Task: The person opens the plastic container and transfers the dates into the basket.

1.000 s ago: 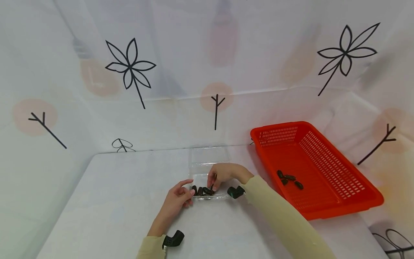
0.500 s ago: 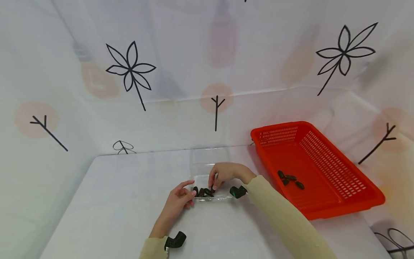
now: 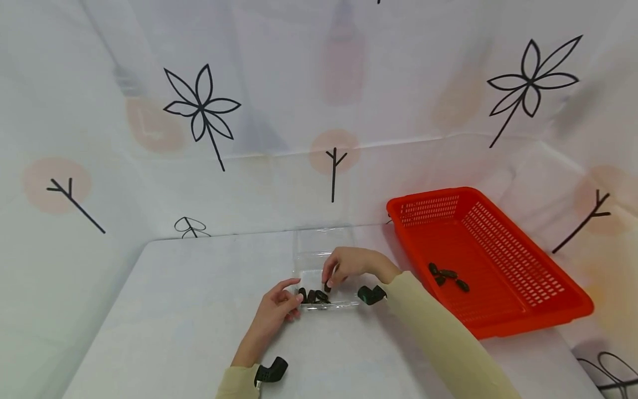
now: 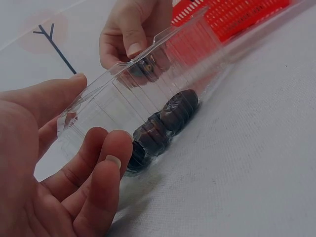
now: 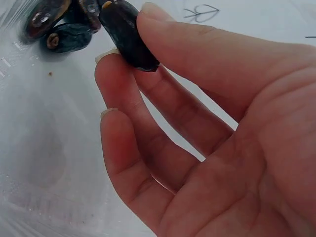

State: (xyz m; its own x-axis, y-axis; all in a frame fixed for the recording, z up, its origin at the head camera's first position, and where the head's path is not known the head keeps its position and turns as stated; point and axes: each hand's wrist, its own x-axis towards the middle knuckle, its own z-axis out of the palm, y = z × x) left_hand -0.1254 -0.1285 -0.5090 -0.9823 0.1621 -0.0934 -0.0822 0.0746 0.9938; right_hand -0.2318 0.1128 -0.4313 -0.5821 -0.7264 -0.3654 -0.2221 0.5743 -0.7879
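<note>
Several dark, wrinkled dates (image 3: pixel 311 296) lie along the near side of a clear plastic box (image 3: pixel 344 303) with its lid folded back. Just above the box floor, my right hand (image 3: pixel 344 265) pinches one date (image 5: pixel 126 34) between thumb and fingers. Below it in the right wrist view, more dates (image 5: pixel 69 38) lie together. My left hand (image 3: pixel 274 305) holds the box at its near left corner, fingers curled against the plastic. In the left wrist view, dates (image 4: pixel 153 136) show through the box's wall, partly hidden by my fingertips.
A red perforated basket (image 3: pixel 503 244) stands on the right of the white table (image 3: pixel 179 310), with several dates (image 3: pixel 448 274) on its floor. Behind the table hangs a white cloth (image 3: pixel 269 194) with leaf drawings.
My right hand has risen slightly with the date in its fingers, away from the other dates. The left hand stays at the box's corner.
</note>
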